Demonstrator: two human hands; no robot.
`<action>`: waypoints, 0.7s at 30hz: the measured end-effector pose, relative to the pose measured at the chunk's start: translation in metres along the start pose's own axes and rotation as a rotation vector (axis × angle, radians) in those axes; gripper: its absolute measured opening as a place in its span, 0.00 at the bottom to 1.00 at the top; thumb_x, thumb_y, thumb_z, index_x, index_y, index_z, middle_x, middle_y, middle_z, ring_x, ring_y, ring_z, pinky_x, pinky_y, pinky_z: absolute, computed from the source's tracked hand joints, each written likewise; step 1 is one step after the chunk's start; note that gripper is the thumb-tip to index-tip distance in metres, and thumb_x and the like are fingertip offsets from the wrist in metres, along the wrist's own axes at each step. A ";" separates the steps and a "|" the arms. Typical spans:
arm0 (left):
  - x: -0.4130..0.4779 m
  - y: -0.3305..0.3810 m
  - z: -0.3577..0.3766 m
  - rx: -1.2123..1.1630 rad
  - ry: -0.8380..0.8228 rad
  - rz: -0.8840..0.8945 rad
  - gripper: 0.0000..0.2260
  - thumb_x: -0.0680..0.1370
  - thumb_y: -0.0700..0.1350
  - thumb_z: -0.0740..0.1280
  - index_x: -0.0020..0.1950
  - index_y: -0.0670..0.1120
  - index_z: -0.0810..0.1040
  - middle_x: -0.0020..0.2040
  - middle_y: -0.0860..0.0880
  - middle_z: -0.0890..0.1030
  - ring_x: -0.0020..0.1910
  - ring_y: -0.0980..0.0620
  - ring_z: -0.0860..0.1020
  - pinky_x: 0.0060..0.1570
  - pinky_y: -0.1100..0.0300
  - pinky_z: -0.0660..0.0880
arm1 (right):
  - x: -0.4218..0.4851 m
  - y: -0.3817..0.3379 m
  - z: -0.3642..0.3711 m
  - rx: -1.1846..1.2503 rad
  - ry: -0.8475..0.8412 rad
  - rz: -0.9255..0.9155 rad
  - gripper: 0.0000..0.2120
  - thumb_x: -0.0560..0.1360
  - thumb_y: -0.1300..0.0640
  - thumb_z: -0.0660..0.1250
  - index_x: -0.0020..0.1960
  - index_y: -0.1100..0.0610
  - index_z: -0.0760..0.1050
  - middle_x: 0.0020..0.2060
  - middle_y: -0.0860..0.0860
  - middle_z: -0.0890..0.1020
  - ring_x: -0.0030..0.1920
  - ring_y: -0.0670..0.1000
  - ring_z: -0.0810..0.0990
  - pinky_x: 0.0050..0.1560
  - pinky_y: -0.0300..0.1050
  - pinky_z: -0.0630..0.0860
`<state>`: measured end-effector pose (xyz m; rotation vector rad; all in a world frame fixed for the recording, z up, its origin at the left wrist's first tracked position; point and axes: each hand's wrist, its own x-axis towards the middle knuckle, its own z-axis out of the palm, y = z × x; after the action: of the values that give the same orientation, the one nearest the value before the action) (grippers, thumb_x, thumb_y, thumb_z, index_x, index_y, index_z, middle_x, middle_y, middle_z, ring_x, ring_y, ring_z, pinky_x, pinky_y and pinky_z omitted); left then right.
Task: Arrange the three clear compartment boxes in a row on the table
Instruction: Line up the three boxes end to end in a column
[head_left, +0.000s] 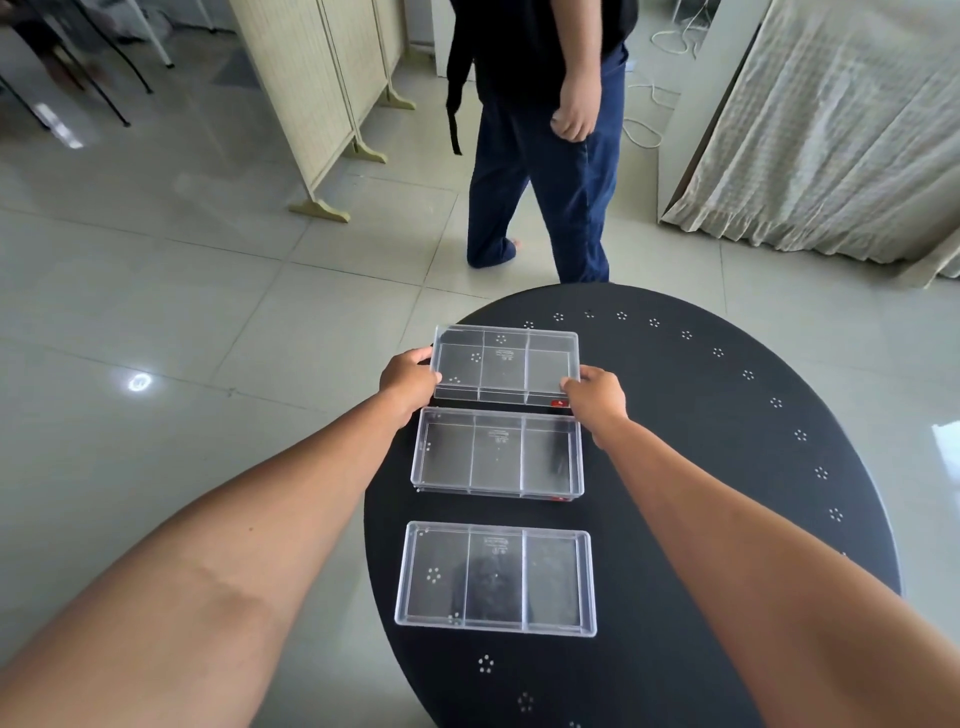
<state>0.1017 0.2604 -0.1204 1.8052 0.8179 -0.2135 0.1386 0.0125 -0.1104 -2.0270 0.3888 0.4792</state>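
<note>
Fingers of our left hand (408, 382) curl around the left end of the far box (506, 364), and those of our right hand (597, 397) pinch its right near corner, so both hands are closed on this one clear compartment box, just above the middle of the frame. It appears to sit slightly raised or tilted over the black round table (727, 467), though we cannot tell whether its far edge already touches down. Below it in the frame lies the middle box (497, 452), close by with only a thin dark strip between them, and lower still the near box (496, 579), set well apart from the middle one. To finish this step well, we judge we should lower the far box flat, keep its long sides parallel to the middle box, and line up its left and right ends with the other two, since the three look a little staggered. Even gaps would make the row cleaner. At the top of the frame another person's legs (540, 182) stand beyond the table.
</note>
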 end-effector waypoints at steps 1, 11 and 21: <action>0.000 0.000 0.000 0.000 -0.007 -0.002 0.26 0.78 0.35 0.64 0.75 0.49 0.69 0.71 0.45 0.74 0.65 0.44 0.76 0.60 0.53 0.77 | 0.001 0.000 0.000 -0.001 -0.007 0.004 0.17 0.78 0.58 0.62 0.66 0.54 0.77 0.48 0.49 0.83 0.47 0.52 0.82 0.37 0.39 0.74; -0.028 -0.015 -0.017 0.022 -0.034 -0.050 0.29 0.74 0.47 0.72 0.74 0.45 0.70 0.68 0.45 0.76 0.63 0.44 0.77 0.60 0.50 0.77 | -0.009 0.013 -0.020 0.054 -0.052 0.133 0.38 0.73 0.47 0.72 0.77 0.58 0.61 0.51 0.53 0.77 0.47 0.55 0.77 0.48 0.50 0.78; -0.086 -0.058 -0.027 -0.066 -0.157 -0.153 0.24 0.73 0.39 0.74 0.68 0.40 0.75 0.59 0.41 0.82 0.54 0.44 0.80 0.54 0.51 0.79 | -0.065 0.049 -0.017 0.020 -0.196 0.166 0.05 0.73 0.59 0.72 0.45 0.61 0.80 0.43 0.57 0.78 0.45 0.55 0.76 0.49 0.51 0.77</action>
<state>-0.0047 0.2579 -0.1100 1.6432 0.8420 -0.4180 0.0620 -0.0209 -0.1086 -1.9163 0.4413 0.7668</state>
